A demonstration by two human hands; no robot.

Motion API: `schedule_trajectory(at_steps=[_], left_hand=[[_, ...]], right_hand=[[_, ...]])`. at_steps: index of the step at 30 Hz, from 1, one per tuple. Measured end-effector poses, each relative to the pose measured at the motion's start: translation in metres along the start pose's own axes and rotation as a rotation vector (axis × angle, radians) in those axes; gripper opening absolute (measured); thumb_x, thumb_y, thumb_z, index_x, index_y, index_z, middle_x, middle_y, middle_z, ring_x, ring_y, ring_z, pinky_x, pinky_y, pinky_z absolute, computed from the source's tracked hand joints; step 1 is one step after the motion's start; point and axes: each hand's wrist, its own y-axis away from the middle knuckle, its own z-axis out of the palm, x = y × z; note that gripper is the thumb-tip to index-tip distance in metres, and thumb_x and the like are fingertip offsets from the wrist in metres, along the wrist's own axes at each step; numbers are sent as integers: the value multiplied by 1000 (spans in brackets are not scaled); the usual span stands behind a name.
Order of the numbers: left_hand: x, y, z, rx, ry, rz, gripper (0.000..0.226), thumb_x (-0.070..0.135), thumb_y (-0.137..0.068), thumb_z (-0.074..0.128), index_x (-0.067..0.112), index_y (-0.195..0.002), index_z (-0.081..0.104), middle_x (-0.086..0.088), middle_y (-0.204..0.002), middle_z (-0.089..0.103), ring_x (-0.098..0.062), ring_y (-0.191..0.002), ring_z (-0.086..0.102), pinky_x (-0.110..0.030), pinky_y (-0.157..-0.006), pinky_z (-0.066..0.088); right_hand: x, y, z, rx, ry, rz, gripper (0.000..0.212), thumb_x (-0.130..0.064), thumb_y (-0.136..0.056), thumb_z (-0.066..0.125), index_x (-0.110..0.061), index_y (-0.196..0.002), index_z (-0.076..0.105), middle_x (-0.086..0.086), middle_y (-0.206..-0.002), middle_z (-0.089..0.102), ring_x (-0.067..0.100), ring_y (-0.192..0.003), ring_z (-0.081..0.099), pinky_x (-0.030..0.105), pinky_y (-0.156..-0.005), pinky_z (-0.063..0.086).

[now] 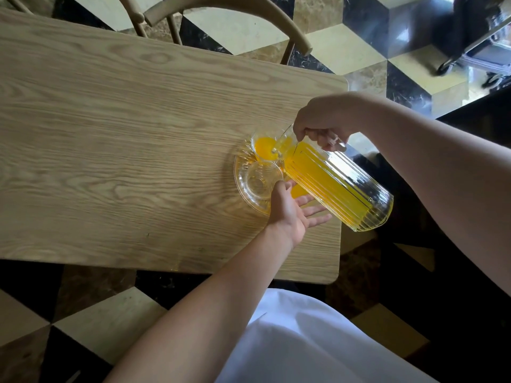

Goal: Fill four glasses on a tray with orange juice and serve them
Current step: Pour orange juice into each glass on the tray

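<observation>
A ribbed glass pitcher (337, 186) of orange juice is tilted over a round glass tray (240, 172) on the right part of the wooden table. My right hand (322, 125) grips the pitcher's handle. Its spout hangs over the far glass (264, 147), which holds juice. An empty glass (260, 183) stands just nearer on the tray. A patch of orange (297, 190) shows under the pitcher, mostly hidden. My left hand (293, 210) rests at the tray's near right rim, fingers spread under the pitcher, holding nothing.
The wooden table (124, 139) stretches left of the tray; its right edge lies just beyond the tray. A wooden chair (221, 15) stands at the far side. Chequered floor surrounds the table, with a dark counter edge (470, 106) at right.
</observation>
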Motion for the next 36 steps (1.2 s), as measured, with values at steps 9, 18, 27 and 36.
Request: schedule_trajectory(at_steps=[9,18,27,36], left_hand=[[-3,-1,5,1,12,-11,55,36,-104,29,28,-158,21,-31,-158,31,-60,-134,42,-71,-104,42],[-8,0,4,18,7,8,54,36,-104,28,23,-157,25,-32,-158,30,-60,-134,42,-70,-103,43],[-13,5,1,50,-7,74,54,28,-103,30,20,-156,26,-33,-156,32,-61,-135,40,-66,-105,44],[-34,18,-4,31,31,47,59,28,-99,31,20,-157,25,-35,-158,28,-63,-138,35,-69,-106,41]], right_hand=[[4,3,-3,-7,-10,9,36,-6,-87,57,-16,-57,40,4,-49,37,18,-47,30,29,-56,33],[13,10,-1,9,-39,-27,34,-6,-87,58,-15,-58,43,4,-51,38,19,-46,32,28,-56,34],[30,21,2,40,-109,-125,31,-7,-87,59,-12,-59,46,7,-52,39,19,-47,35,28,-58,35],[47,30,18,31,-79,-125,28,-8,-86,62,-11,-61,48,7,-53,40,19,-47,36,26,-53,36]])
